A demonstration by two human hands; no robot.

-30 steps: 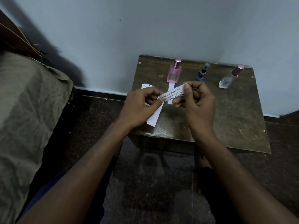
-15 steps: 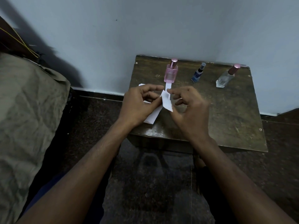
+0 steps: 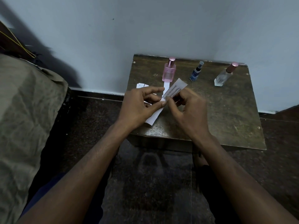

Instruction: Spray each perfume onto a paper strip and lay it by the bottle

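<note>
Left hand [image 3: 140, 109]: I read thumb and fingers curled, with the thumb tip pinching the near end of the printed paper strip [image 3: 174, 89]; this grip is closed on paper.
Right hand [image 3: 187, 109]: fingers curled onto the same strip from the right; I judge it pinched here too, though blur hides the exact contact.
Strip axis: it runs from the pinch point up and to the right, its free end pointing between the pink bottle [image 3: 169, 71] and the blue bottle [image 3: 195, 72].
Strip position: held just above the table [image 3: 226, 110], not lying on it.
Laid strip: a white strip [image 3: 166, 85] lies flat on the table, one end touching the base of the pink bottle.
Spare paper: a white sheet [image 3: 152, 118] lies under the left hand; torn pieces [image 3: 141, 85] lie beside it at the table's left edge.
Unserved bottles: the blue bottle and the clear bottle [image 3: 224, 76] stand with no strip beside them.
Key relation: the blue bottle lies beyond and right of the grip, roughly in line with the strip's free end; the right hand is nearer to it.
Judgement: I would hold the strip with the left and reach for the blue bottle with the right.
</note>
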